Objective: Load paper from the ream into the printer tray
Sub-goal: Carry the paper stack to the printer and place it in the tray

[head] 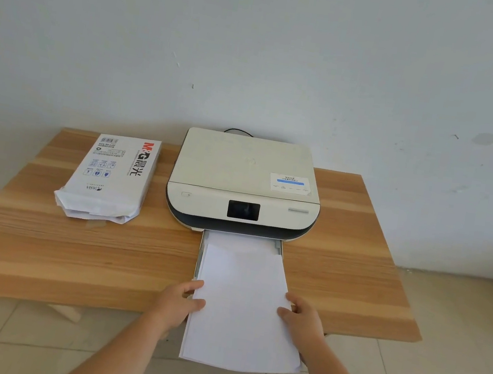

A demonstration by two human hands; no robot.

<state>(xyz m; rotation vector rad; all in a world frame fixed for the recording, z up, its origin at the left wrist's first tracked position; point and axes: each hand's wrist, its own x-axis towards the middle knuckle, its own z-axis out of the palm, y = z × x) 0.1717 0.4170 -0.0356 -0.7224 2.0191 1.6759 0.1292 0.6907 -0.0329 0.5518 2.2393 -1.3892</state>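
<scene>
A wooden bench (39, 253) with pale and darker grain bands fills the middle of the view. Behind the bench stands a plain whitish wall (258, 46), scuffed, with a greyish patch (485, 138) up to the right. A black cable (238, 131) loops against the wall just above the bench's far edge. Below the bench's near edge lies a beige tiled floor (447, 326), and a pale leg (64, 312) shows under the bench.

1 printer (244, 183), 1 ream (110, 177), 1 paper stack (242, 310), 2 hands (240, 311).
</scene>
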